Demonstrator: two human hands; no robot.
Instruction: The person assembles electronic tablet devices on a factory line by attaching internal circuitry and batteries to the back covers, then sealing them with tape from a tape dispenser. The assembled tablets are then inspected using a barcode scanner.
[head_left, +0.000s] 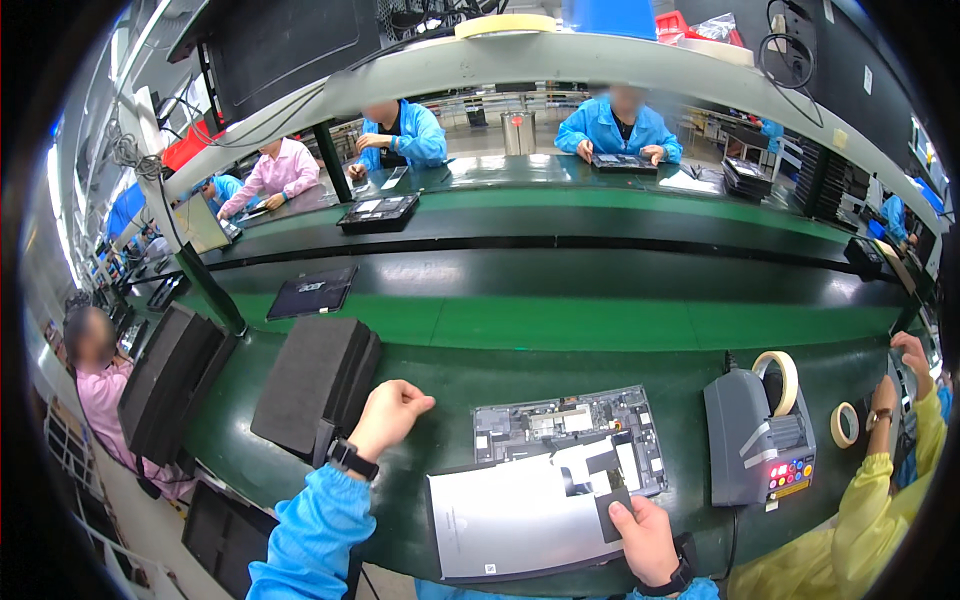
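An opened laptop base (560, 415) with bare circuit boards lies on the green bench in front of me. A flat silver panel (525, 525) with dark edges overlaps its near part and hides what is under it. My right hand (648, 540) grips the panel's right end, thumb on top by a black patch (612, 515). My left hand (393, 415) is raised left of the laptop base, fingertips pinched together; whether anything small is between them I cannot tell. It is nearest to a stack of black foam pads (318, 385).
A grey tape dispenser (755, 440) stands to the right, with a tape roll (845, 425) beside it. A yellow-sleeved co-worker (880, 500) works at far right. A dark closed laptop (312, 292) lies beyond the foam. More co-workers sit across the line, under an overhead shelf beam (600, 55).
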